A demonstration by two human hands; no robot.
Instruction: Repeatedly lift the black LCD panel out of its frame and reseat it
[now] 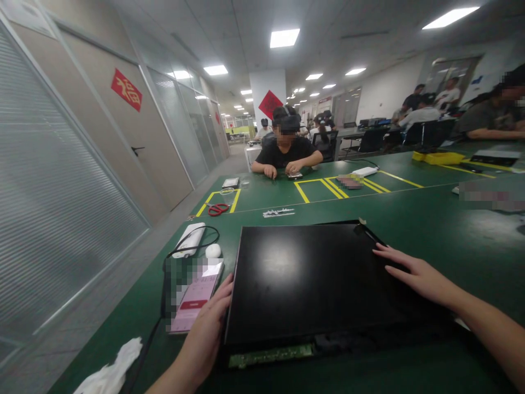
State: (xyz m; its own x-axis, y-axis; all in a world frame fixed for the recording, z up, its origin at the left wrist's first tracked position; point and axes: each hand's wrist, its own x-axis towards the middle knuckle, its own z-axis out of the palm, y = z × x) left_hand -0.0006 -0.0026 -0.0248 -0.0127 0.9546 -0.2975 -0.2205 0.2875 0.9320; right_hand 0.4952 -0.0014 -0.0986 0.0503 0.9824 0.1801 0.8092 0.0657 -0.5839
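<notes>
A large black LCD screen panel (303, 284) lies on the green table in front of me. Along its near edge shows a green circuit board strip (270, 355). A dark frame (371, 236) with a light scrap at its corner sticks out behind and right of the panel. My left hand (209, 323) rests against the panel's left edge, fingers stretched out along it, thumb hidden. On the right side, my right hand (414, 273) touches the dark border with its fingers outstretched and apart.
Left of the panel are a lit phone (197, 301), a white earbud case (213, 251), a white power bank (191, 239) with a black cable, and crumpled tissue (115, 369). Farther off lie red scissors (218, 209) and a white strip (279, 213). Across the table sits a person (287, 153).
</notes>
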